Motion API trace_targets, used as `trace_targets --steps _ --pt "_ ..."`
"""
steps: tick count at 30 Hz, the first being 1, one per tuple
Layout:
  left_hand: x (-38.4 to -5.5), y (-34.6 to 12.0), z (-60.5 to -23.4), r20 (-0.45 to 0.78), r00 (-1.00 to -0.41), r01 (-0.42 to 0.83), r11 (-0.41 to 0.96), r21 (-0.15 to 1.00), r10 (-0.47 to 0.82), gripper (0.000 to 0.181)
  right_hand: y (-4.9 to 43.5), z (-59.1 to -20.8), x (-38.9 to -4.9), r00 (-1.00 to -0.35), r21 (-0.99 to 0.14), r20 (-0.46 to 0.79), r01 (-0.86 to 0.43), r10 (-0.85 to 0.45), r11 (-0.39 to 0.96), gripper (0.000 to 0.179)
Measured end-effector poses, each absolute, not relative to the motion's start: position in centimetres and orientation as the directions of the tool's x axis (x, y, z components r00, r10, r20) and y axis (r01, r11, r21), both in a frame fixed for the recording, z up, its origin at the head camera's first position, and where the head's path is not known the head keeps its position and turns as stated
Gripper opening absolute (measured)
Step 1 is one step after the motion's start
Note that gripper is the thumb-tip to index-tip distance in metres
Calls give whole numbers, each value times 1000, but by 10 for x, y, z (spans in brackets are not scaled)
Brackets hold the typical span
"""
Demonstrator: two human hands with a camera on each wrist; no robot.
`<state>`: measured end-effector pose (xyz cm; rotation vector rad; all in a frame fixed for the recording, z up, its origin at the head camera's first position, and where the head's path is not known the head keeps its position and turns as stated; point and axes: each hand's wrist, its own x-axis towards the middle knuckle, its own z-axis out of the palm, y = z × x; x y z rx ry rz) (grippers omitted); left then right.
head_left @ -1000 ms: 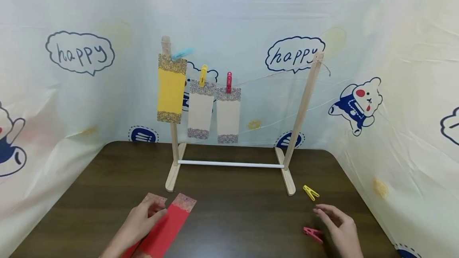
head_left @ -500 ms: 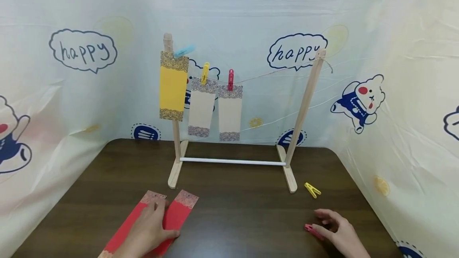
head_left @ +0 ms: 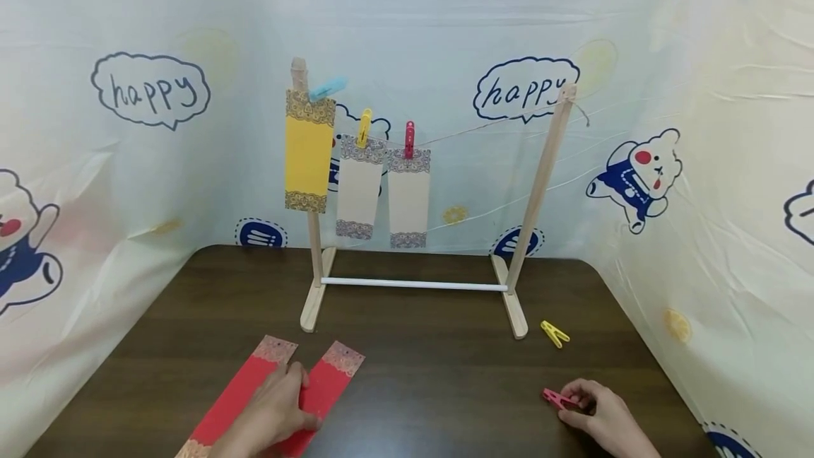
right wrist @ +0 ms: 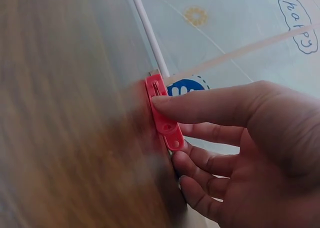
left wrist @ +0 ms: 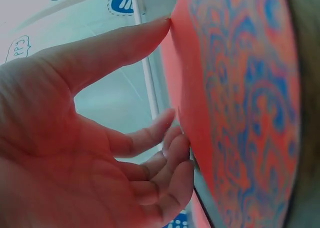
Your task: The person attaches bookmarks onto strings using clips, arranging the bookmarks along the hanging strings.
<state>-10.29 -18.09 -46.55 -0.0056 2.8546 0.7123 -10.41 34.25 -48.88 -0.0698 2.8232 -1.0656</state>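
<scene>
- Held the right strip (head_left: pixel 332 382) in the left hand (head_left: pixel 273 405), in a wide grip across the width: thumb at one long edge, curled fingers at the other.
- Saw the patterned end of that strip close up in the left wrist view; could not tell about any gap between strip and table (head_left: pixel 413 345).
- Found the left strip (head_left: pixel 229 401), also red with patterned ends, just beside the right strip, partly covered by the left hand.
- Pinched the red clip (head_left: pixel 556 398) in the right hand (head_left: pixel 600 412), thumb along one face and fingers close behind, in a narrow hold near the table's right side.
- Noticed the yellow clip (head_left: pixel 555 334) lying on the table beyond the right hand, near the right foot of the stand (head_left: pixel 545 175).
- Saw the string (head_left: pixel 473 131) running between the stand's two posts, above a white rod (head_left: pixel 413 284).
- Counted three hung cards: the yellow card (head_left: pixel 309 154) in front of the left post, under a tilted blue clip (head_left: pixel 328 88), then two white cards (head_left: pixel 410 200) under a yellow and a red clip.
</scene>
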Motion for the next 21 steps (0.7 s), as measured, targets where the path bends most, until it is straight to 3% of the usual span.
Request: trace_targets --steps 5,11,13,18,21 --pt "-105 -186 -465 -158 -987 -30 903 429 42 70 337 -488 -107 -996 -633 -86 67 16 771 24" --pt "-110 -193 -465 -226 -974 -75 918 389 16 87 335 -488 -106 -997 -612 -66 71 39 788 22" --pt "-110 -193 -464 -221 -975 -84 908 411 10 80 335 -488 -106 -997 -615 -67 72 40 785 22" --pt "-109 -191 -465 -126 -992 -62 822 566 13 41 334 -489 -105 -997 -622 -68 74 41 780 20" --pt "-109 -191 -465 -101 -995 -59 756 651 10 30 333 -490 -103 -998 -646 -56 51 20 761 19"
